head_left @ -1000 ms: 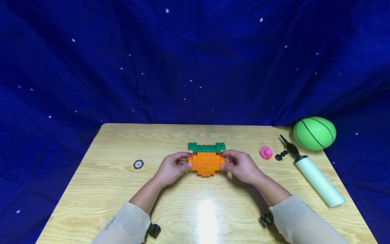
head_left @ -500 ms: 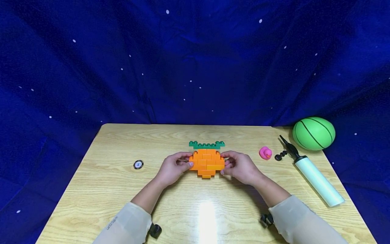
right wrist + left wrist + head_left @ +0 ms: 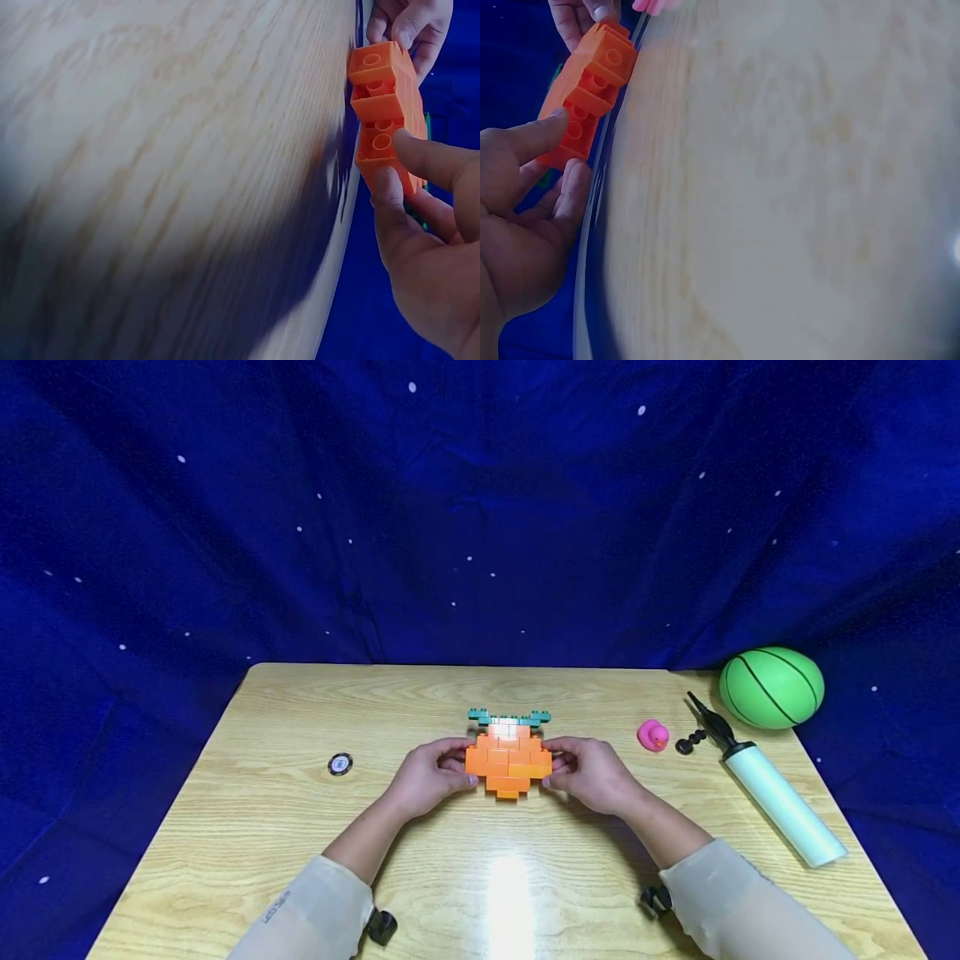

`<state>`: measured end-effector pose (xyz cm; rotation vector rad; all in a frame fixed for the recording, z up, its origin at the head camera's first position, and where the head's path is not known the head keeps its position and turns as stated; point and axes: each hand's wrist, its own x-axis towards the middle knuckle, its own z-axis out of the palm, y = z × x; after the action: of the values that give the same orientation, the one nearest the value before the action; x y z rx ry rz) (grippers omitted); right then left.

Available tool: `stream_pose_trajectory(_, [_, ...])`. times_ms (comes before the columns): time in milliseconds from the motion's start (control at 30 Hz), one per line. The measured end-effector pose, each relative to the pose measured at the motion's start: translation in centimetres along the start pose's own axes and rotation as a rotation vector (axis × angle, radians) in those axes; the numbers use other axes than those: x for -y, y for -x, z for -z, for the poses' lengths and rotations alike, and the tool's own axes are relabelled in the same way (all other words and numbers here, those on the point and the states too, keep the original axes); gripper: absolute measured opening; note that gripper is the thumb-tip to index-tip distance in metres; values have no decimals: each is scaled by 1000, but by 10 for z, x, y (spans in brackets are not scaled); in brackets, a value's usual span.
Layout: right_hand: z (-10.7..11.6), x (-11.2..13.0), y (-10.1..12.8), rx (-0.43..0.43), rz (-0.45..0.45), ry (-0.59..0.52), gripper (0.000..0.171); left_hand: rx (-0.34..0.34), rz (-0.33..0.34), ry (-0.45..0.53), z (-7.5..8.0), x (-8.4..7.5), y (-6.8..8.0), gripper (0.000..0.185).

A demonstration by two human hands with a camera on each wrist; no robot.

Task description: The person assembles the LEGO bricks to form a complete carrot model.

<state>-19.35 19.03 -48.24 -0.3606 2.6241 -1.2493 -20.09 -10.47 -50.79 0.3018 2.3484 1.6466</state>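
Between my two hands is a carrot-like figure of toy building bricks (image 3: 508, 758), orange below with a row of green bricks (image 3: 542, 717) on top. My left hand (image 3: 432, 774) grips its left end, thumb low and fingers behind. At the right end my right hand (image 3: 595, 773) pinches it the same way. The hollow undersides of the orange bricks (image 3: 604, 64) show in the left wrist view. In the right wrist view the orange bricks (image 3: 382, 97) stand a little off the tabletop. Some fingers are hidden behind the figure.
On the wooden table (image 3: 247, 827) a poker chip (image 3: 341, 764) lies to the left. To the right are a pink rubber duck (image 3: 653, 736), small black pieces (image 3: 690, 742), a hand pump (image 3: 783, 806) and a green ball (image 3: 772, 687). A blue curtain (image 3: 480, 510) hangs behind.
The brick figure has tilted up so its orange face shows more and the green studs less. My left thumb has slid down to its lower edge. Both hands stay in nearly the same place.
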Motion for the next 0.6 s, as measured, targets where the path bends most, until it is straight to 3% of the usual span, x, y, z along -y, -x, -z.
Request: stream_pose_trajectory(600, [-2,-4,-3,63,-22,67,46,61,-3,-161,-1,2,-1,49])
